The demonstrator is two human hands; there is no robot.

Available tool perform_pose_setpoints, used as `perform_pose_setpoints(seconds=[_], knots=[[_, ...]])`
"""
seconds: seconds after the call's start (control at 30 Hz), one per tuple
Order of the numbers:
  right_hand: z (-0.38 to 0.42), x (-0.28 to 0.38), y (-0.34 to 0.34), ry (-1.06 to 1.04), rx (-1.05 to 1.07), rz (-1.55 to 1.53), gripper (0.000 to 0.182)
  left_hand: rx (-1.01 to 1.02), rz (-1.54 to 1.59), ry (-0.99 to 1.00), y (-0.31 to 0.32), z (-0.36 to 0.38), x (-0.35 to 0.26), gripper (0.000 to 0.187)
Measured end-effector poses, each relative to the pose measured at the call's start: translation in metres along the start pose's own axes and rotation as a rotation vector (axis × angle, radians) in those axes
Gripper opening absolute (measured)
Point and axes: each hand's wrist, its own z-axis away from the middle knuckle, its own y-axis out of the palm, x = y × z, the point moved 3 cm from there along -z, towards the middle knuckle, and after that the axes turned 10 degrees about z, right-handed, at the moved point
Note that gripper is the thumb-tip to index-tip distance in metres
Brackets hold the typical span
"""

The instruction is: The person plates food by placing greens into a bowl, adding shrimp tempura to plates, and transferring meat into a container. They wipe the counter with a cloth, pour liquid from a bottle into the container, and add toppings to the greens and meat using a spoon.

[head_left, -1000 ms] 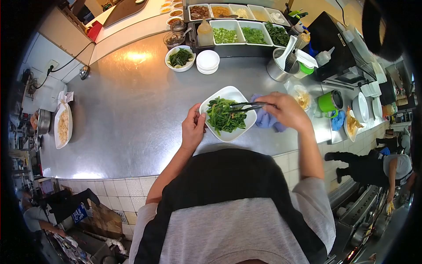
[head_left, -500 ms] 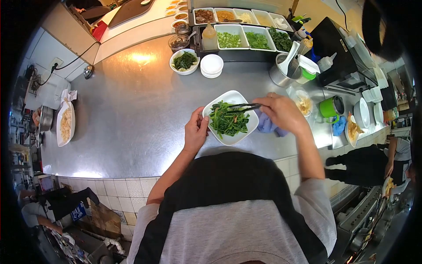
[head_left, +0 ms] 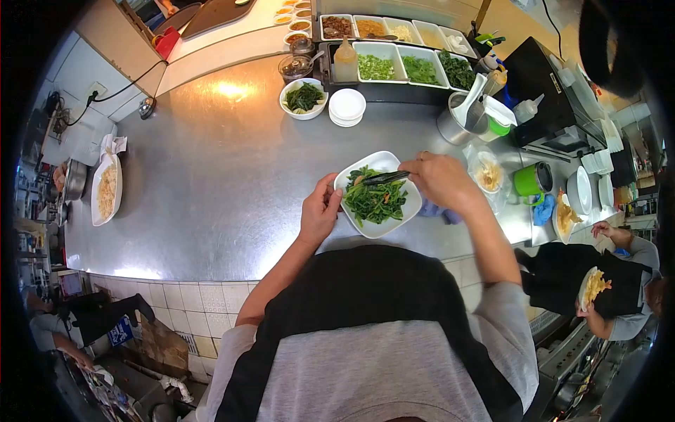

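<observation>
A white square bowl (head_left: 408,209) of cooked leafy greens (head_left: 376,202) rests near the front of the steel counter. My left hand (head_left: 322,209) grips its left rim, thumb over the edge. In my right hand (head_left: 439,179) are black tongs (head_left: 385,178), held from the right with their tips down on the greens at the back of the bowl. Whether the tips pinch any leaves I cannot make out. A purple cloth (head_left: 439,211) lies just right of the bowl, partly hidden under my right forearm.
Behind the bowl are stacked small white dishes (head_left: 347,105), a bowl of dark greens (head_left: 304,99) and trays of toppings (head_left: 378,62). A steel utensil pot (head_left: 458,121) and green mug (head_left: 532,180) stand right. A long rice dish (head_left: 107,191) sits far left. A co-worker (head_left: 598,281) carries a plate at right.
My right hand has drawn the tongs' tips slightly left and down over the greens. The view has shifted a little. The co-worker at right has turned, plate in one hand.
</observation>
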Motion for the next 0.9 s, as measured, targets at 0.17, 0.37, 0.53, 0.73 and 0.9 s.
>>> perform_pose_setpoints(seconds=[0.17, 0.37, 0.53, 0.73, 0.9], knots=[[-0.007, 0.005, -0.015, 0.015, -0.018, -0.035, 0.024, -0.003, -0.009, 0.022, 0.001, 0.0, 0.001, 0.032], [-0.03, 0.0, 0.012, -0.081, 0.083, -0.004, 0.023, -0.003, -0.01, 0.021, 0.0, 0.001, 0.001, 0.032], [-0.016, -0.005, -0.015, -0.069, -0.029, -0.094, 0.023, -0.002, -0.052, 0.041, 0.0, 0.0, -0.002, 0.032], [0.021, -0.008, -0.037, -0.045, -0.017, -0.14, 0.024, 0.0, -0.013, 0.007, 0.0, 0.0, 0.001, 0.032], [0.032, -0.006, -0.008, -0.003, -0.033, -0.098, 0.026, 0.008, -0.02, -0.009, 0.002, 0.002, -0.003, 0.033]])
